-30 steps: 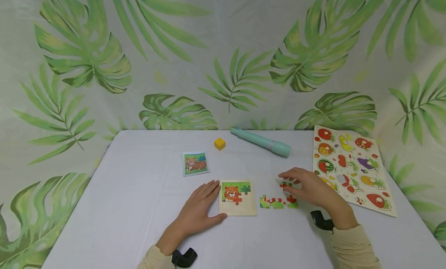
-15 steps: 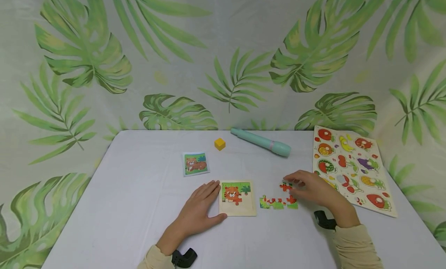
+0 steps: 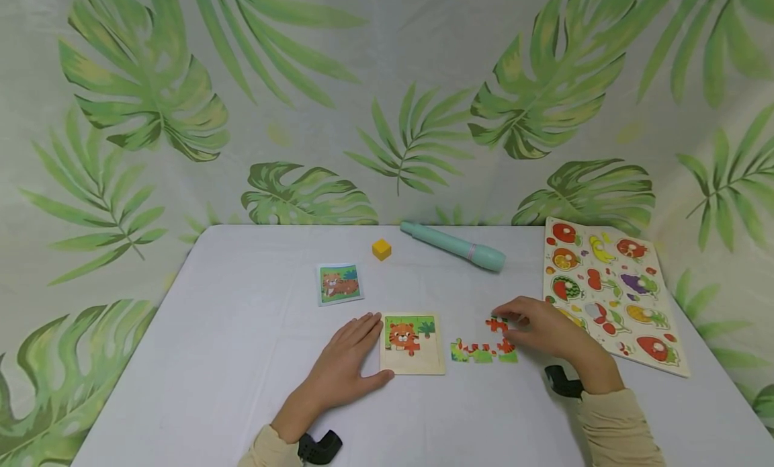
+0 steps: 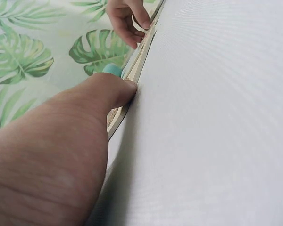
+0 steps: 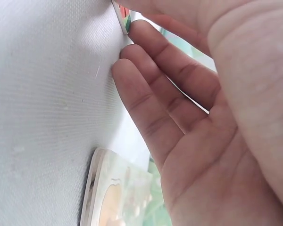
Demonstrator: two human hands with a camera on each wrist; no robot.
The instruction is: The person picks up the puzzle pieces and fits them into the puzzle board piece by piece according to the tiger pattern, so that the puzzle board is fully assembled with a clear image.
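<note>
The right hand (image 3: 535, 326) has moved a little toward the person's right, and slightly nearer to the body, since one second ago. Its thumb has drawn back from over the upper red puzzle piece (image 3: 496, 324) — more of this piece is now visible. The wrist camera (image 3: 564, 381) and the sleeve (image 3: 619, 427) have shifted rightward too — only slightly.

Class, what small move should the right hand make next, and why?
The right hand should probably lift the red piece by its thumb toward the puzzle board, which shows bare space and has the left hand at its edge.
</note>
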